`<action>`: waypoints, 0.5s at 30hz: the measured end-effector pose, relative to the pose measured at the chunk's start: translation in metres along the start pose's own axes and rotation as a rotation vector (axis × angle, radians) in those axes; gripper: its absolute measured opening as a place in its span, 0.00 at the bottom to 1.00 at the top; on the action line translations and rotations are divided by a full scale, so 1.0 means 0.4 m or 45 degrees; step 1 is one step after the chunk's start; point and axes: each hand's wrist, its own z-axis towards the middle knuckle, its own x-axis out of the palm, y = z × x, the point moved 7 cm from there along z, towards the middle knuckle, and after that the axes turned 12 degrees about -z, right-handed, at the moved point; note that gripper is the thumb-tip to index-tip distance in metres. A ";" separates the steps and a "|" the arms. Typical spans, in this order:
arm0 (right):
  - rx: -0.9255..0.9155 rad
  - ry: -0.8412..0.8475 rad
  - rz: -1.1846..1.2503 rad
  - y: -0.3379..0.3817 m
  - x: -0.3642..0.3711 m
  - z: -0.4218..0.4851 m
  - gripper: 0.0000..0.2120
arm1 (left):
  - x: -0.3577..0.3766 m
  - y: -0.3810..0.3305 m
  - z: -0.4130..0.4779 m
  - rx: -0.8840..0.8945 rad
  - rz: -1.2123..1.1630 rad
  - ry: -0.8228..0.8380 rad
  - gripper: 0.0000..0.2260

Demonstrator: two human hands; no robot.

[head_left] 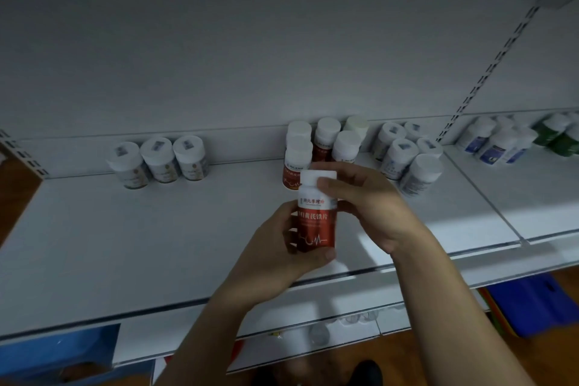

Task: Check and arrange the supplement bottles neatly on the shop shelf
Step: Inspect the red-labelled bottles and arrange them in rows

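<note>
I hold a red-labelled supplement bottle [316, 222] with a white cap upright above the white shelf [141, 229]. My left hand [282, 247] grips its lower body from the left and below. My right hand [363, 204] grips the cap and neck from the right, thumb across the cap. Behind it stand more red-labelled bottles [296, 160] and white-capped ones [346, 144] at the back of the shelf.
Three gold-labelled bottles [158, 160] stand in a row at the back left. Several white bottles [407, 157] cluster at the right. Blue-labelled [495, 144] and green bottles [557, 135] occupy the neighbouring shelf section. A slotted upright [488, 72] divides the sections.
</note>
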 end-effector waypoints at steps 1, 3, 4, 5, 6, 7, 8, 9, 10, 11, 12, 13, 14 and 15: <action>0.003 -0.012 -0.025 0.000 -0.001 0.001 0.20 | -0.003 0.005 0.001 -0.001 0.009 -0.015 0.30; 0.007 -0.034 -0.103 -0.002 -0.007 0.002 0.18 | -0.008 0.014 0.005 0.005 0.030 -0.059 0.30; 0.006 -0.043 -0.164 -0.002 -0.010 0.003 0.18 | -0.012 0.019 0.009 0.010 0.048 -0.093 0.29; 0.003 -0.052 -0.238 -0.001 -0.013 0.003 0.18 | -0.017 0.023 0.013 0.018 0.070 -0.133 0.28; -0.002 -0.064 -0.316 -0.001 -0.015 0.002 0.18 | -0.022 0.028 0.019 0.027 0.093 -0.172 0.27; -0.007 -0.085 -0.384 0.000 -0.017 0.001 0.18 | -0.026 0.031 0.024 0.039 0.115 -0.202 0.27; -0.014 -0.114 -0.441 0.001 -0.019 0.000 0.17 | -0.028 0.033 0.030 0.055 0.138 -0.220 0.27; -0.021 -0.144 -0.491 0.003 -0.021 -0.002 0.16 | -0.028 0.035 0.036 0.071 0.157 -0.227 0.27; -0.025 -0.171 -0.533 0.003 -0.024 -0.002 0.16 | -0.027 0.036 0.041 0.086 0.174 -0.229 0.27; -0.024 -0.189 -0.560 0.002 -0.026 -0.001 0.16 | -0.024 0.038 0.047 0.101 0.188 -0.228 0.27; -0.016 -0.202 -0.578 -0.003 -0.030 0.003 0.17 | -0.021 0.041 0.053 0.114 0.204 -0.226 0.26; -0.003 -0.207 -0.586 -0.008 -0.033 0.008 0.17 | -0.018 0.043 0.060 0.125 0.226 -0.226 0.26; 0.008 -0.209 -0.592 -0.013 -0.037 0.016 0.17 | -0.018 0.046 0.068 0.131 0.251 -0.227 0.25; 0.013 -0.213 -0.606 -0.016 -0.042 0.026 0.17 | -0.019 0.049 0.077 0.130 0.279 -0.225 0.25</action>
